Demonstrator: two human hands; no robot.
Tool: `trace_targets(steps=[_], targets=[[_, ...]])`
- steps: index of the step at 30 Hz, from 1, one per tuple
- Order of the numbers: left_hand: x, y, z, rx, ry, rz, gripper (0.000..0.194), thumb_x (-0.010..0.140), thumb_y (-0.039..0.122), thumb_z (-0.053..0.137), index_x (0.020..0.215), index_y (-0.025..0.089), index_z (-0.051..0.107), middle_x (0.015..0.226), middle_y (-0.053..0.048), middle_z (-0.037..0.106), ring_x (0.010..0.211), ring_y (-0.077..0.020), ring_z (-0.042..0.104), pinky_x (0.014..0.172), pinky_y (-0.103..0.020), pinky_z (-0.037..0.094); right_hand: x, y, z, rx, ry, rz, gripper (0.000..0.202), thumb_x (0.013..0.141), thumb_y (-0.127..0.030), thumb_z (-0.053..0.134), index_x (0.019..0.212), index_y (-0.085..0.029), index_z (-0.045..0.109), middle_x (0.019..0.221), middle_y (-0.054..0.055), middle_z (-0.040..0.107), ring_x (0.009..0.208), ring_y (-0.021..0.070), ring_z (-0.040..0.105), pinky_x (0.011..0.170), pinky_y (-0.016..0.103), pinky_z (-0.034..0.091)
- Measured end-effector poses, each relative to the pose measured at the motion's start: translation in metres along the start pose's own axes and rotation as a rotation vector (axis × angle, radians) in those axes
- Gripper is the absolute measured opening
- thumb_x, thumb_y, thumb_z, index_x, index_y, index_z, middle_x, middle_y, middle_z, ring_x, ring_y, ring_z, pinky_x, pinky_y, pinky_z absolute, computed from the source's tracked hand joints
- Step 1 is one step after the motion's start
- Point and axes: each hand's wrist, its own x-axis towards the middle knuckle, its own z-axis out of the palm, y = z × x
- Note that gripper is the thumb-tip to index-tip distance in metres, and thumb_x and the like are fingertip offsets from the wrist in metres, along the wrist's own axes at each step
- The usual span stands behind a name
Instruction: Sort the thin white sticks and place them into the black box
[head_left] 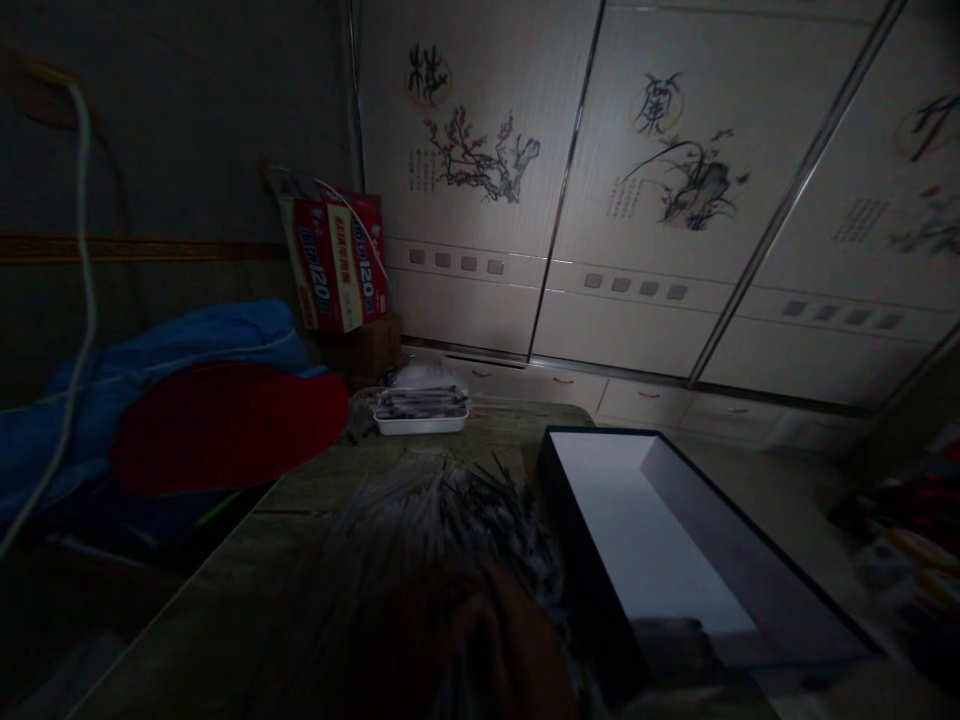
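In the dim head view, my left hand (424, 610) and my right hand (529, 630) are close together at the bottom centre, dark and blurred. Their fingers look curled inward and closed; what they hold is lost in shadow. Just beyond them a loose pile of thin dark and clear strips (450, 505) spreads over the table (315, 540). Right of my right hand lies a large open box (615, 520) with a white inside and dark rim. A dark bundle (675, 645) is in its near end.
A white tray (420, 425) holding plastic-wrapped strips stands at the table's far edge. Behind it a red carton (341, 260) sits on a brown box (375, 345). Red cloth (225, 425) and blue cloth (202, 335) lie left. A white cord (88, 270) hangs there. Wardrobe doors (480, 120) close off the back.
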Motion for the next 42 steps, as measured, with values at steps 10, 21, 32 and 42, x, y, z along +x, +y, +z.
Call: trace_targets(steps=[10,21,32,42], targets=[[-0.001,-0.002,0.025,0.539,-0.157,0.317,0.025,0.082,0.016,0.053,0.1,0.021,0.07,0.106,-0.009,0.072,0.099,-0.0237,0.067,0.086,-0.035,0.053,0.025,0.0,-0.036,0.161,0.385,0.359,0.037,0.092,-0.054,0.041,0.095,-0.021,0.058,0.075,0.001,0.065,0.066,0.0176,0.06,0.056,0.026,0.044],[0.042,0.007,0.065,0.976,-0.401,0.493,0.02,0.083,0.012,0.051,0.096,0.018,0.066,0.105,-0.007,0.066,0.1,-0.0257,0.054,0.09,-0.04,0.043,0.028,0.004,-0.033,0.267,0.348,0.416,0.037,0.09,-0.053,0.045,0.098,-0.02,0.06,0.082,0.002,0.066,0.073,0.0178,0.062,0.065,0.026,0.048],[0.052,-0.006,0.09,1.06,-0.286,0.53,0.026,0.086,0.015,0.049,0.109,0.017,0.063,0.121,-0.014,0.06,0.114,-0.0299,0.048,0.099,-0.047,0.036,0.029,-0.001,-0.035,0.238,0.338,0.389,0.038,0.089,-0.053,0.046,0.098,-0.02,0.062,0.089,0.005,0.071,0.081,0.0196,0.066,0.07,0.027,0.049],[0.054,0.004,0.084,0.986,-0.295,0.45,0.03,0.081,0.007,0.046,0.103,0.01,0.065,0.105,-0.015,0.066,0.102,-0.0311,0.058,0.091,-0.047,0.044,0.029,-0.002,-0.035,0.212,0.307,0.384,0.041,0.09,-0.055,0.043,0.1,-0.019,0.061,0.086,0.005,0.069,0.076,0.0188,0.064,0.065,0.026,0.048]])
